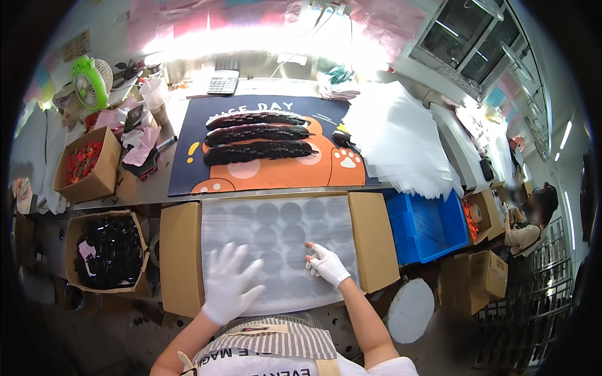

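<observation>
An open cardboard box (180, 257) stands in front of me with its side flaps folded out. A translucent white sheet (276, 210) covers its top, and rows of round dark shapes show through. My left hand (231, 282), in a white glove, is spread over the sheet's left part, slightly smeared by motion. My right hand (328, 266), gloved with some fingertips bare, is over the right part, its fingers loosely bent and apart. Nothing shows in either hand. Whether they press on the sheet I cannot tell.
Three rows of stacked black pieces (260, 133) lie on a printed mat (191, 169). White sheets (401, 138) are piled right of it, above a blue bin (433, 229). Boxes of red pieces (84, 160) and black pieces (110, 250) stand left. A person (527, 229) works far right.
</observation>
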Demonstrator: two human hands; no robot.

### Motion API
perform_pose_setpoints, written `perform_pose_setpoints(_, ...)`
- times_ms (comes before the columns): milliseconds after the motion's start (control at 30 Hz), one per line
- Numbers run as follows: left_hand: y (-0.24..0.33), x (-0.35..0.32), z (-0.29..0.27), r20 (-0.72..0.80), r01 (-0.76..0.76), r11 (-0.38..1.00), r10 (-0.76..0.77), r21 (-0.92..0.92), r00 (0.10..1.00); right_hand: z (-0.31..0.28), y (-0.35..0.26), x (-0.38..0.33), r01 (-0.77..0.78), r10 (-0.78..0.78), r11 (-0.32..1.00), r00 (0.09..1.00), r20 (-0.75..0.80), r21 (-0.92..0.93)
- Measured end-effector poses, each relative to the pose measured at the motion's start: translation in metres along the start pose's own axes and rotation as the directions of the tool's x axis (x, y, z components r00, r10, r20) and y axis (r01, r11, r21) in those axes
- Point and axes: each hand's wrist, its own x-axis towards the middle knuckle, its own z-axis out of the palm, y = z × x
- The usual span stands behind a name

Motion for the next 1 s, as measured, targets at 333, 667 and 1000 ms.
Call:
perform_pose_setpoints(333,-0.016,0.031,0.089,0.211,0.167,0.977,-0.192,0.130,0.958,-0.056,0.019,-0.062,-0.035,0.090,0.598,0.996,0.024,-0.801)
perform_pose_setpoints(667,0.001,0.013,0.102,0.470,-0.278,0.959,0.272,-0.059,0.840,-0.063,0.000,-0.035,-0.035,0.233,0.565,0.965,0.118,-0.824)
perform_pose_setpoints(1000,-0.133,0.184,0.067,-0.303,0.066,0.998,-0.066,-0.008,0.951,-0.129,-0.142,0.201,0.227,-0.744,0.199,0.668,0.004,-0.954)
